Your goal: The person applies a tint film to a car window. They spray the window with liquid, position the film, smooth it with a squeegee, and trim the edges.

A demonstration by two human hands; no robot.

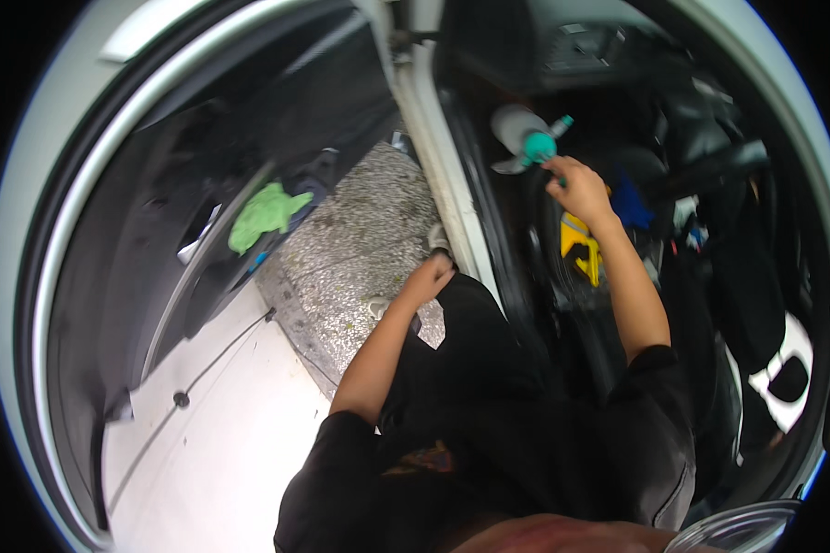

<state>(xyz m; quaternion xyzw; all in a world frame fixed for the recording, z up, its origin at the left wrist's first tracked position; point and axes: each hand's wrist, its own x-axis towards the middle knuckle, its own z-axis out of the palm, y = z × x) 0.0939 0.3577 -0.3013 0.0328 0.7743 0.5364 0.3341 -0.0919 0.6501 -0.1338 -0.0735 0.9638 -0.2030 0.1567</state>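
Observation:
My right hand (581,191) reaches into the car's footwell, its fingers closed at the teal top of a pump spray bottle (516,127). The bottle has a pale, see-through body, a round teal knob and a teal-tipped nozzle, and it stands beside the door sill. Just below my right wrist lies a yellow plastic object (578,247), with a blue cloth (630,201) to its right. My left hand (431,279) hangs by my thigh above the ground outside; blur hides how its fingers are set.
An open car door (277,101) fills the left side, with a green cloth (266,218) in its pocket. The white door sill (456,175) runs between the rough pavement (360,221) and the dark interior. A steering wheel (710,170) is at right.

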